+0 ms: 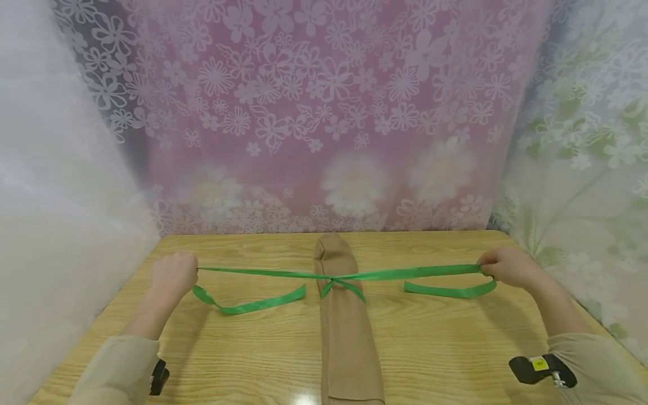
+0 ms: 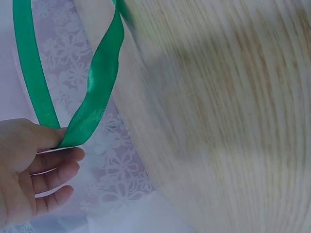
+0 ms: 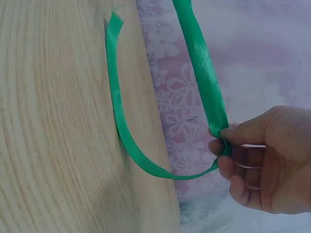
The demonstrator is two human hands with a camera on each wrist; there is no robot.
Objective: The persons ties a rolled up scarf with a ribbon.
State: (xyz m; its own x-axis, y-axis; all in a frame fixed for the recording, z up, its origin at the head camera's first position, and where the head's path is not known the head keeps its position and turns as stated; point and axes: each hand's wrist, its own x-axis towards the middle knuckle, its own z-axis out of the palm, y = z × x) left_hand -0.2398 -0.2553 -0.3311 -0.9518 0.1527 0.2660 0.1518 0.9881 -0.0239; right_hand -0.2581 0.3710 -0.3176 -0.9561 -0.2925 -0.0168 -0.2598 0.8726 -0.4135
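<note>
A long folded brown cloth bundle [image 1: 349, 343] lies lengthwise on the table, a green ribbon [image 1: 415, 273] crossed around it near its far end. Out to the left, my left hand [image 1: 174, 275] pinches one length of the ribbon between thumb and forefinger, as the left wrist view shows, its other fingers loosely bent. My right hand [image 1: 511, 266] pinches the opposite length at the far right. Between both hands the ribbon runs taut above the table, meeting in a crossing over the bundle. Past each hand a loose tail curls back inward, like the right tail [image 3: 116, 97] on the wood.
The wooden table [image 1: 253, 360] reaches back to a pink flowered curtain [image 1: 324, 112]. A whitish sheet [image 1: 61, 169] hangs along the left side and a flowered translucent one [image 1: 592, 185] along the right. Black wrist devices [image 1: 541, 370] sit at both sleeves.
</note>
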